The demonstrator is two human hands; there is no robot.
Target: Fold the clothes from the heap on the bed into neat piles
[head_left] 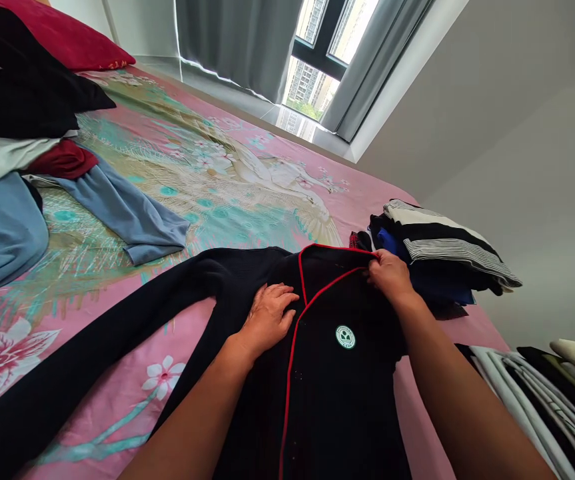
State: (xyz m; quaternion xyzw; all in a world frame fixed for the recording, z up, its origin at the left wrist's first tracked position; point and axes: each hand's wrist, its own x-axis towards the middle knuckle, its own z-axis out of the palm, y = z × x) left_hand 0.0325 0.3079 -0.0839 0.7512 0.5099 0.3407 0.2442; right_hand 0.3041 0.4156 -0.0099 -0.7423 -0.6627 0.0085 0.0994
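Observation:
A black V-neck cardigan [342, 400] with red piping and a round green-and-white badge lies front side up on the bed. One of its sleeves stretches out to the lower left; the other is not visible. My left hand [270, 317] rests on the chest just left of the neckline, fingers extended over the fabric. At the right shoulder, beside the collar, my right hand [390, 273] pinches the cardigan's edge between thumb and fingers.
Folded clothes [447, 247] are stacked beyond my right hand, with more folded garments [532, 393] at lower right. Loose blue-grey clothing [122, 207] and a black garment [22, 73] lie at left. The pink floral bedsheet [187, 347] spreads underneath. Grey curtains [237, 47] flank a window.

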